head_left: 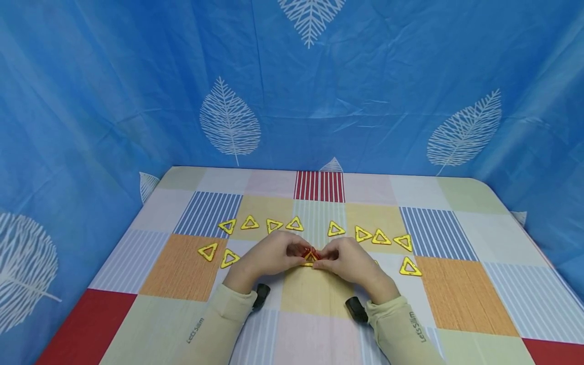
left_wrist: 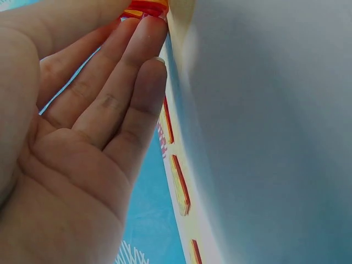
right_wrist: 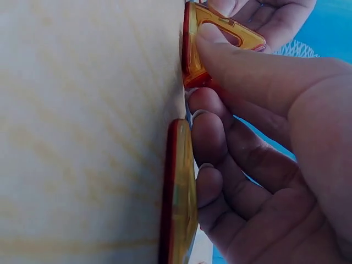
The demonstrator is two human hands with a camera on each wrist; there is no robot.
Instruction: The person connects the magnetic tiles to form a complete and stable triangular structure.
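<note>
Eleven yellow triangles (head_left: 249, 227) show plainly in the head view, lying flat on a patchwork tablecloth (head_left: 319, 289) in a loose arc beyond and to either side of the hands, with part of one more peeping out by the right hand (head_left: 349, 258). At the middle, the left hand (head_left: 276, 251) and the right hand pinch a red-and-yellow triangular piece (head_left: 311, 253) between them, thumbs and fingers closed on its two sides. A blue curtain (head_left: 356, 76) with white leaves hangs behind.

From the left wrist, the piece is cut off at the top edge, the left hand's thumb and fingertips against it; several triangles appear edge-on along the table.

From the right wrist, the piece stands tilted up from the cloth, the right thumb (right_wrist: 220, 41) pressed on its yellow face, while a flat triangle (right_wrist: 184, 192) lies just beside the other, curled fingers (right_wrist: 209, 137)
</note>
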